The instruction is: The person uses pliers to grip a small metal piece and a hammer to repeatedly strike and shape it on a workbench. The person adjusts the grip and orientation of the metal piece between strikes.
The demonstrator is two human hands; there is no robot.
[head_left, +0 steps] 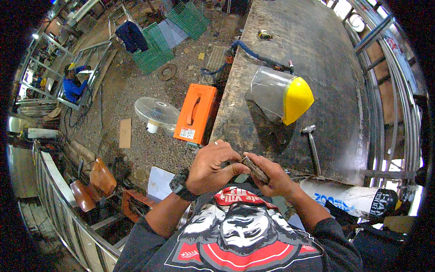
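Note:
Close to my chest, both hands are together over a small flat grey-brown piece (255,169), its kind too small to make out. My right hand (275,176) grips it between thumb and fingers. From the other side my left hand (216,164) curls in, its thumb and fingertips closed at the piece's edge; the exact contact is partly hidden. Just beyond them lies the dark worktable (335,68). A face shield (297,100) with a yellow crown and clear visor rests on it, and a hammer (312,148) lies to the right.
An orange boxy machine (195,115) with a top handle stands left of the table, beside a white fan (156,111). A blue-sleeved cable (253,52) crosses the tabletop. At right lies a white cylinder (346,197). A person in blue (73,87) works far left near metal frames.

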